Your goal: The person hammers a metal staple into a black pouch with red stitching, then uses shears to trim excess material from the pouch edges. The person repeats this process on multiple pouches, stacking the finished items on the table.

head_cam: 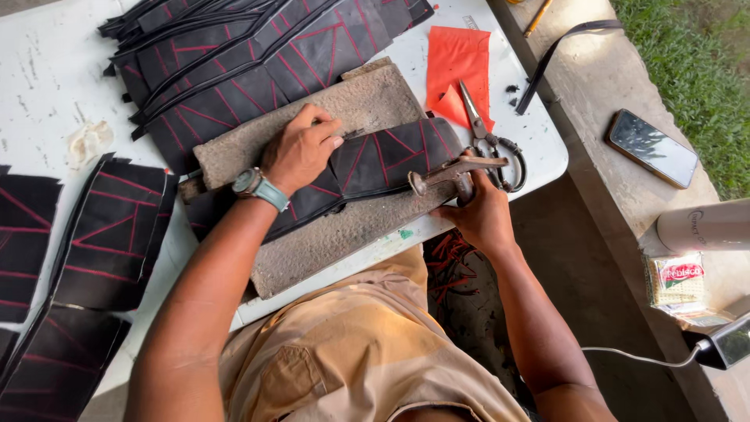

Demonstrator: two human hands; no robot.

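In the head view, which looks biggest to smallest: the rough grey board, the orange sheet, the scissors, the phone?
1. Rough grey board, clearly largest.
2. Orange sheet.
3. Scissors and phone look about alike; the phone lies on a separate ledge, so ranking them is unsure.

Black leather pieces (pixel 234 70) with red stitched lines, orange-red sheet (pixel 457 59), white table (pixel 47 86), grey-brown slab (pixel 344 109)

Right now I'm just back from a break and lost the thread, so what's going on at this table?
A person presses the left hand flat on a black panel with red lines lying on a rough grey board. The right hand holds a rusty metal hand tool at the panel's right end. More such panels are stacked behind and to the left, and scissors lie beside a red sheet.
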